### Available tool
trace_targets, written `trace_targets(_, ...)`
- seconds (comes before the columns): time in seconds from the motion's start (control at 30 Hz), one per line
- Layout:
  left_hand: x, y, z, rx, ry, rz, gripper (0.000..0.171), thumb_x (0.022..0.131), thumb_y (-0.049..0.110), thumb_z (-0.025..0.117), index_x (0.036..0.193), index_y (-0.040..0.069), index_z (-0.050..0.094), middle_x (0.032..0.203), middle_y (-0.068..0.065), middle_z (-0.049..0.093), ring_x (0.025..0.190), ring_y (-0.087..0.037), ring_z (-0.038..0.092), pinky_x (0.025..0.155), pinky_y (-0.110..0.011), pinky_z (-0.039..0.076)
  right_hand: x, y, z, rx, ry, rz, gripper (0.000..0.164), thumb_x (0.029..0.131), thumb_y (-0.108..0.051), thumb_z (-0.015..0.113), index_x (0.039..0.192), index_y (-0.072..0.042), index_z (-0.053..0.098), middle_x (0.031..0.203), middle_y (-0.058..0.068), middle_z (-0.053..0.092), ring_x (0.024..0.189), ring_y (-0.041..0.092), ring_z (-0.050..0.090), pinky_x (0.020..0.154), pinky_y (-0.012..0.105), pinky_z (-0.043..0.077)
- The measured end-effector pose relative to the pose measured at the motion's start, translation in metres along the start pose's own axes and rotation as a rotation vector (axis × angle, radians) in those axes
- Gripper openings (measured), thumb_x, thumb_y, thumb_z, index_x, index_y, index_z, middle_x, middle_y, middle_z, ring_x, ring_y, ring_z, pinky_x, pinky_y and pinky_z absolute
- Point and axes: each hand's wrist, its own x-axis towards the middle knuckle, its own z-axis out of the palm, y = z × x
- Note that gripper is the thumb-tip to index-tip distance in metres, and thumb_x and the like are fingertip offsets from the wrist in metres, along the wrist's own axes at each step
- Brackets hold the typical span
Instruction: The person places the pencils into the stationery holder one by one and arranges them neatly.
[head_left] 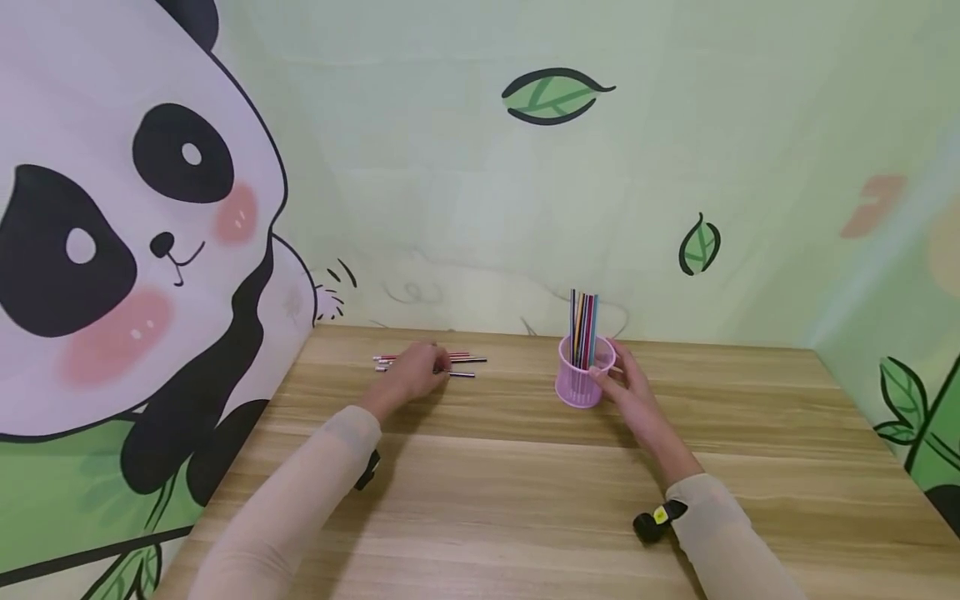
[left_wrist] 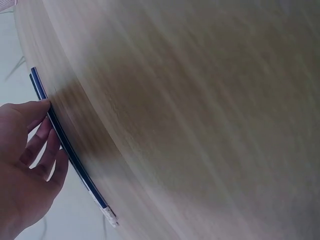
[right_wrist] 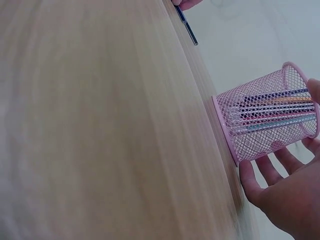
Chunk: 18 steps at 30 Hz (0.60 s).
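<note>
On the left part of the table, my left hand (head_left: pixel 412 371) reaches over a few pencils lying side by side. Its thumb and fingers pinch a dark blue pencil (left_wrist: pixel 77 164) with a whitish end, which lies along the tabletop in the left wrist view. A red pencil (head_left: pixel 459 355) lies just behind, partly covered by the hand. My right hand (head_left: pixel 636 396) holds a pink mesh pencil cup (right_wrist: pixel 265 117) that stands upright, thumb at the rim and fingers around its far side. Several coloured pencils (head_left: pixel 583 325) stand in the cup, leaning together.
Both hands work over a wood-grain table (head_left: pixel 480 492). Its back edge meets a pale green wall (head_left: pixel 420 167) printed with leaves, and a large panda (head_left: pixel 187 275) is printed on the left side. Black wrist cameras (head_left: pixel 651 525) sit on the sleeves.
</note>
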Motion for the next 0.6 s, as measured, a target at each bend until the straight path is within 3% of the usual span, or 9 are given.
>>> trace_targets(0.6, 0.0008, -0.0006, 0.0045, -0.002, -0.031, 0.007, 0.004, 0.101, 0.013, 0.072, 0.103, 0.009, 0.072, 0.097, -0.004, 0.064, 0.088, -0.019, 0.058, 0.084, -0.039, 0.053, 0.0001, 0.0001, 0.0002, 0.04, -0.003, 0.002, 0.069, 0.108, -0.022, 0.064, 0.167, -0.013, 0.028, 0.159, 0.029, 0.038, 0.141, 0.045, 0.045, 0.111, 0.059, 0.046)
